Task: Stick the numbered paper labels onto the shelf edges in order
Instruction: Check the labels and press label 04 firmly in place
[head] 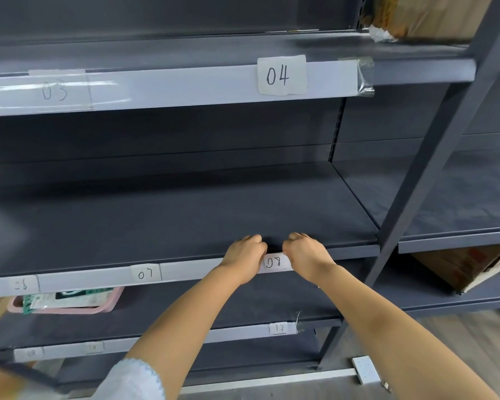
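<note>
Head view, the only one: label 08 sits on the front edge strip of the middle shelf, right between both hands. Left hand flanks its left end, right hand its right end, about equally near, so neither has the advantage. Fingers of both curl over the shelf lip above the label, apparently pressing or pinching its top corners; exact contact is hidden by the knuckles, so I cannot tell firmly. Label's long axis runs along the strip, left-right, digits upright-ish. Same strip further left carries label 07 and, blurred, what reads as label 06. Upper shelf shows label 04 and a hazy label 03; lower shelf has label 12.

Judgement: 08 is being smoothed down; the next label likely belongs on the lower shelf's strip, down and left from the hands.
</note>
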A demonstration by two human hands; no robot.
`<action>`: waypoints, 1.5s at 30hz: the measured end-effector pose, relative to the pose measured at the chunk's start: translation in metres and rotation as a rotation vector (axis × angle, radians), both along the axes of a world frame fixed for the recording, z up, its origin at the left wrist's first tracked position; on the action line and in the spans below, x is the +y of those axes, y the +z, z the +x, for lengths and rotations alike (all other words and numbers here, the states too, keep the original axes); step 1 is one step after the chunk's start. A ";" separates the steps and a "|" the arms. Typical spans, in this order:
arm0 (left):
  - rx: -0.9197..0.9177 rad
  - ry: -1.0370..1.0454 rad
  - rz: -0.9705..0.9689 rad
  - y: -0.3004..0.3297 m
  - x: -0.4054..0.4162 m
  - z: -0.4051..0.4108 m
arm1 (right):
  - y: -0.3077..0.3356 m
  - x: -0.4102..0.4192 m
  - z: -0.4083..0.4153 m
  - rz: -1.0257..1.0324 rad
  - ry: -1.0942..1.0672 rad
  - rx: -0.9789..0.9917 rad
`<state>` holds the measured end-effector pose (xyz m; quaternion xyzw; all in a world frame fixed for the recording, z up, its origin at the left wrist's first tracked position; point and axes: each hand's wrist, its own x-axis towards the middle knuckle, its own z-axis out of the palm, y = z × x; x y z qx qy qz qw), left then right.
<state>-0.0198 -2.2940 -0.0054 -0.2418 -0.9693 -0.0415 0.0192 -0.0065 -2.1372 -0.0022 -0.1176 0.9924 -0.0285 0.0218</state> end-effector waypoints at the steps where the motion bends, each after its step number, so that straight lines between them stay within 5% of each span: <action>1: -0.001 -0.005 0.006 0.000 0.000 0.000 | 0.000 0.000 0.000 0.002 0.002 0.001; 19: 0.005 -0.065 -0.161 0.010 0.010 0.003 | -0.001 -0.008 0.010 0.156 0.025 0.076; 29: 0.098 -0.050 -0.083 0.021 0.010 0.020 | 0.013 -0.010 0.029 0.163 0.053 0.099; 45: 0.624 -0.106 0.158 0.219 0.004 0.067 | 0.204 -0.013 0.062 -0.053 0.132 0.687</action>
